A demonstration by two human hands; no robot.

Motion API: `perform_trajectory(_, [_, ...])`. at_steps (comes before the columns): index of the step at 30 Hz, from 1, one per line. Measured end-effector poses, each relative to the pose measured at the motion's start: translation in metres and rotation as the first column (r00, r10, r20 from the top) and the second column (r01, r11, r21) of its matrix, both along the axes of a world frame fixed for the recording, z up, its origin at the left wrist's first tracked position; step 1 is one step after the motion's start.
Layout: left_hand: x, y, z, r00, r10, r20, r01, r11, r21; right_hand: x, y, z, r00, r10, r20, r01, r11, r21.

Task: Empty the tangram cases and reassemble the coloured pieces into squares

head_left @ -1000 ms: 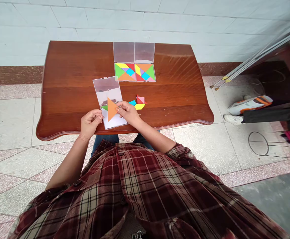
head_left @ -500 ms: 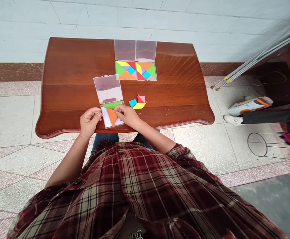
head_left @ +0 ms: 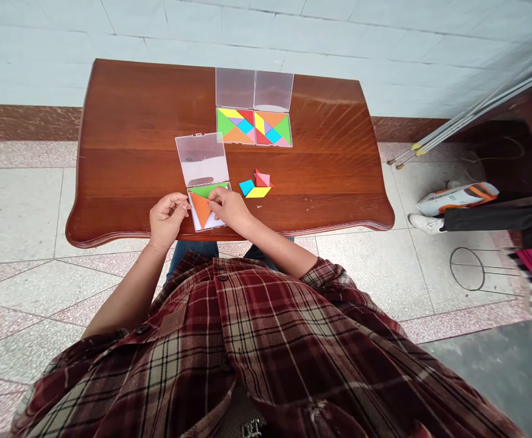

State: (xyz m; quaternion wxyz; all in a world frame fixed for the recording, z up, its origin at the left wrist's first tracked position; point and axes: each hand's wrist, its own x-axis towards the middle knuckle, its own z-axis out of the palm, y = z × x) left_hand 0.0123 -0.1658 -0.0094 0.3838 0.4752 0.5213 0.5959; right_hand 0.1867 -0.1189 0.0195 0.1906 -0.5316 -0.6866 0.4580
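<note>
**Right hand (head_left: 230, 207) pinching flat orange triangle (head_left: 198, 210)**

Fingertips grip the triangle's right side, its lower point aimed at the body, inside an open clear plastic case (head_left: 202, 159). The left hand (head_left: 168, 220) curls at the case's left edge, grip unclear. Farther off lie a loose blue square (head_left: 246, 187), a yellow parallelogram (head_left: 258, 193), and, upper centre, a filled multicoloured tangram case (head_left: 254, 126).

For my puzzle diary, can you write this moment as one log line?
Left hand: at clear plastic case | Right hand: on orange triangle | Loose: blue square, yellow parallelogram
</note>
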Motion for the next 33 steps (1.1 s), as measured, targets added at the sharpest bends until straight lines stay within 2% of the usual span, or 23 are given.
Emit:
perform_trajectory(6, [0.000,0.000,0.001,1.000,0.005,-0.012,-0.005,1.000,-0.006,-0.005,0.004,0.000,1.000,-0.004,0.025,0.005,1.000,-0.014])
perform_trajectory(10, [0.000,-0.002,0.002,1.000,-0.008,-0.024,0.008,1.000,-0.006,-0.008,0.002,0.003,0.994,0.033,0.105,-0.033,0.999,-0.002])
perform_trajectory(16, [0.000,-0.001,0.001,0.999,-0.006,-0.033,0.006,1.000,0.002,-0.003,0.004,0.004,0.975,0.029,0.219,-0.065,0.985,0.158])
perform_trajectory(20, [-0.001,0.000,-0.004,0.998,0.011,-0.055,-0.011,1.000,0.006,0.013,0.008,-0.002,0.994,-0.030,0.108,0.004,0.974,0.229])
perform_trajectory(23, [0.000,-0.001,-0.007,0.988,0.048,-0.144,-0.043,0.998,0.034,0.029,0.008,-0.006,0.997,-0.072,-0.014,0.073,0.969,0.237])
perform_trajectory(25, [0.001,-0.002,-0.008,0.958,0.088,-0.272,-0.069,0.995,0.076,0.041,0.007,-0.008,0.992,-0.087,-0.091,0.106,0.967,0.233])
perform_trajectory(28, [0.003,-0.005,-0.006,0.845,0.114,-0.523,-0.058,0.991,0.122,0.059,0.005,-0.009,0.976,-0.117,-0.182,0.160,0.956,0.244])
perform_trajectory(31, [0.006,-0.005,-0.003,0.712,0.072,-0.699,-0.007,0.995,0.095,0.078,0.005,-0.012,0.957,-0.189,-0.221,0.242,0.937,0.250])
perform_trajectory(33, [0.006,-0.004,-0.002,0.660,0.030,-0.750,0.019,0.998,0.057,0.090,0.006,-0.015,0.939,-0.247,-0.238,0.303,0.922,0.242])
